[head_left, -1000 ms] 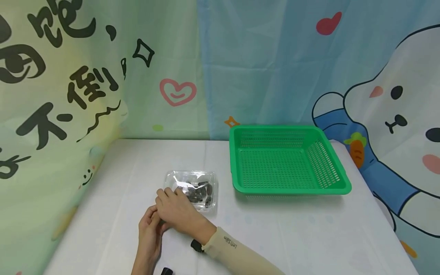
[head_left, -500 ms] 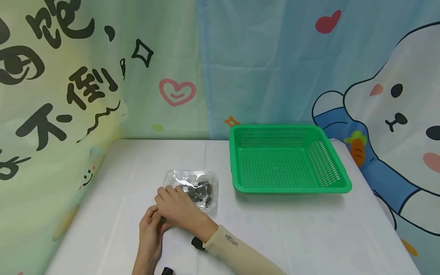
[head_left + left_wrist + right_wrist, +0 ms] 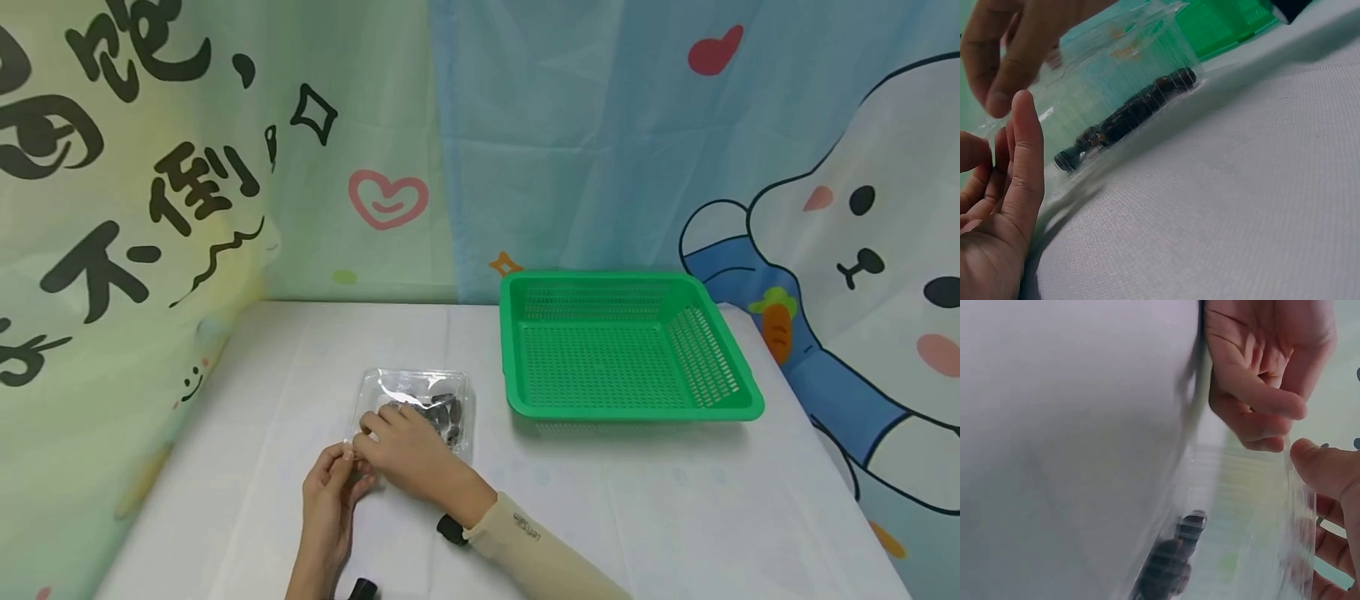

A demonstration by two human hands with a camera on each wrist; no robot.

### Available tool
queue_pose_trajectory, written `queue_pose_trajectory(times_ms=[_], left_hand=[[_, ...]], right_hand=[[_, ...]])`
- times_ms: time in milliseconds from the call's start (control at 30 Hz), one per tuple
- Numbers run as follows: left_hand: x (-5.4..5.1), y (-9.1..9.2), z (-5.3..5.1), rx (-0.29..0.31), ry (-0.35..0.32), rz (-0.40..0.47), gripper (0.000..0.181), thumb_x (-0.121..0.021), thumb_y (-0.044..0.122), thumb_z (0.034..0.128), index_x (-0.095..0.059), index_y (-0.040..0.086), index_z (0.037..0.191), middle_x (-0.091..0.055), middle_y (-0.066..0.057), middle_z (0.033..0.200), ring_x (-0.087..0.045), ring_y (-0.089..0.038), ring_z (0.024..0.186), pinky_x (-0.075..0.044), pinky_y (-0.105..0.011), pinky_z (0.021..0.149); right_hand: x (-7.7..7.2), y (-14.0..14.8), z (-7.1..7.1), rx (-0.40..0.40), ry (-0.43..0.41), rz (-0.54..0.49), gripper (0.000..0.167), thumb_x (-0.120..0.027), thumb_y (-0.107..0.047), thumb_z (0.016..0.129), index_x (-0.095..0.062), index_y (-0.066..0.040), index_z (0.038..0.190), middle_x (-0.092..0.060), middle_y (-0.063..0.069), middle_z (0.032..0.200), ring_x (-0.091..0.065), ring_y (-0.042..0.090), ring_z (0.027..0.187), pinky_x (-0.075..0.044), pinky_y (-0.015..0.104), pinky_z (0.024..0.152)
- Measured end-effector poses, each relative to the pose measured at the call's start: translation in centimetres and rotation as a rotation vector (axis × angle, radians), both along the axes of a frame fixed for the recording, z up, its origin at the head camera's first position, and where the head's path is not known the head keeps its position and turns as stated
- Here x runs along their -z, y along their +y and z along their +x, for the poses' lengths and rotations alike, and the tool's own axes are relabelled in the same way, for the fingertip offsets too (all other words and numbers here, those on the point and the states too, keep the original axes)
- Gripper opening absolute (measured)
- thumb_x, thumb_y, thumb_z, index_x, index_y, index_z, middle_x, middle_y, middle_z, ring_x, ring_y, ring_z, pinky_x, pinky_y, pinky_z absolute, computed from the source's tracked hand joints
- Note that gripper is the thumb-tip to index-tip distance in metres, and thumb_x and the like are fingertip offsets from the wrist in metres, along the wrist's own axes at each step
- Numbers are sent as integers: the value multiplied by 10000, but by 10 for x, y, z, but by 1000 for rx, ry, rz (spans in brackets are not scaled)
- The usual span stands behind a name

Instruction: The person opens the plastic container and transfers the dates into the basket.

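A clear lidded plastic box [image 3: 378,385] sits on the white table, with dark, glossy, lumpy pieces [image 3: 1129,115] along its bottom; their kind cannot be told. At the near left corner, my left hand [image 3: 327,500] pinches the thin rim between thumb and fingers. My right hand [image 3: 416,458] reaches across from the right, its fingers bent over the lid. In the right wrist view, my right thumb [image 3: 1322,465] meets the rim edge while the other fingers show through the plastic behind it. The lid appears down on the box. My right hand hides part of the contents.
A green perforated basket [image 3: 600,414] stands at the back right of the table, apart from the box. Behind the table hangs a printed cloth backdrop [image 3: 562,150]. A black wrist device [image 3: 452,530] is by my right forearm.
My right hand has shifted slightly to the right along the box, opening a small gap from my left fingers. My left hand stays at the corner, and the box has barely moved.
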State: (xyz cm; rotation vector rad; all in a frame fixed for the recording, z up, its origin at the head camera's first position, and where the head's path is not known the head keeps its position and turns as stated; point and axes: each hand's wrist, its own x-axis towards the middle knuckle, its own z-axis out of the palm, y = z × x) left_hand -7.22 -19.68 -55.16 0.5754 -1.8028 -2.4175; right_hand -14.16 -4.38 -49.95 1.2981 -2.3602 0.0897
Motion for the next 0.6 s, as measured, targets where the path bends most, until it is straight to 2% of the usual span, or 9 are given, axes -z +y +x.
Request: queue_pose_trajectory(times_ms=[233, 600], left_hand=[[1, 2, -1, 5, -5, -4, 166, -525, 176, 1106, -538, 30, 1183, -664, 36, 1002, -684, -65, 885, -667, -203, 752], [3, -1, -1, 10, 24, 11, 243, -521, 171, 1108, -505, -37, 1232, -667, 16, 1031, -732, -111, 1025, -671, -283, 921]], right_hand=[[4, 20, 2, 0, 6, -8, 108, -618, -260, 1032, -689, -281, 1110, -662, -78, 1215, -627, 116, 1060, -583, 248, 857], [9, 46, 5, -1, 15, -23, 163, -616, -225, 1027, -650, -264, 1181, -659, -49, 1222, -634, 150, 1061, -560, 272, 839]])
